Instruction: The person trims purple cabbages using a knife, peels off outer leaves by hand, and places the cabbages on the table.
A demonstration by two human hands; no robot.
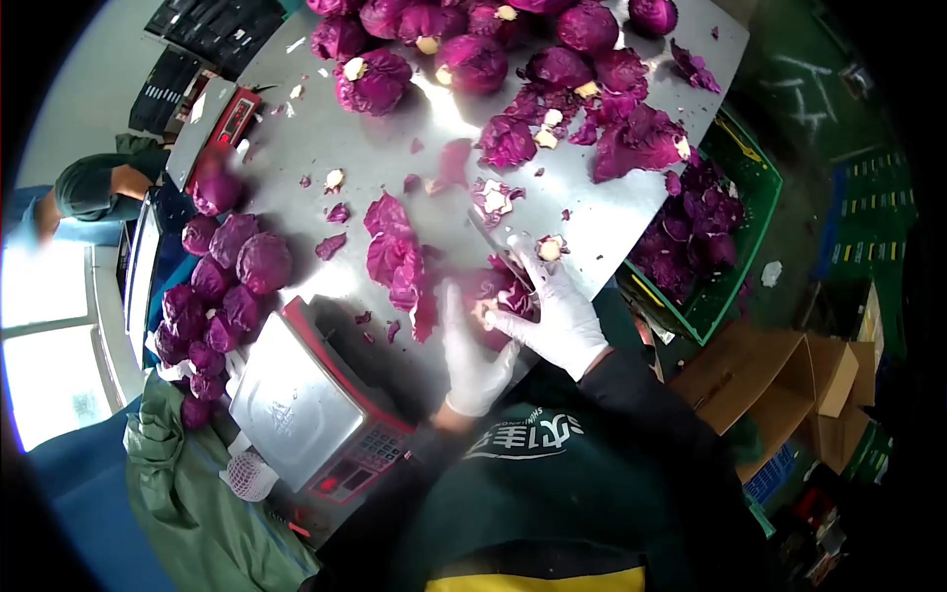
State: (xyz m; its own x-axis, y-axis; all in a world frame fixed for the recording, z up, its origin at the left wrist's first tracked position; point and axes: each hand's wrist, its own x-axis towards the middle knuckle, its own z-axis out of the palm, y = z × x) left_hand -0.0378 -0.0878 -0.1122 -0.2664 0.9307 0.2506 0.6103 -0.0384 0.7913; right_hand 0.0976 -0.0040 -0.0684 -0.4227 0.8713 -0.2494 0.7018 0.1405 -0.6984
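Observation:
A red cabbage (490,287) with its pale cut stem facing up is between my two white-gloved hands at the near edge of the metal table. My left hand (475,357) holds the cabbage's left side, its fingertips slightly blurred. My right hand (554,318) grips a knife (485,235), its narrow blade pointing away to the upper left; the handle is hidden in the palm. That hand's thumb reaches to the stem. Loose purple leaves (393,252) lie left of the cabbage, and a cut-off stem piece (550,248) is just beyond my right hand.
Several untrimmed cabbages (473,64) cover the far table, with more heads (263,261) piled at left. A red-framed scale (301,400) stands close at left; another (234,116) is farther back. A green crate (755,212) of leaves and cardboard boxes (755,380) are at right. A person's arm (128,183) shows at left.

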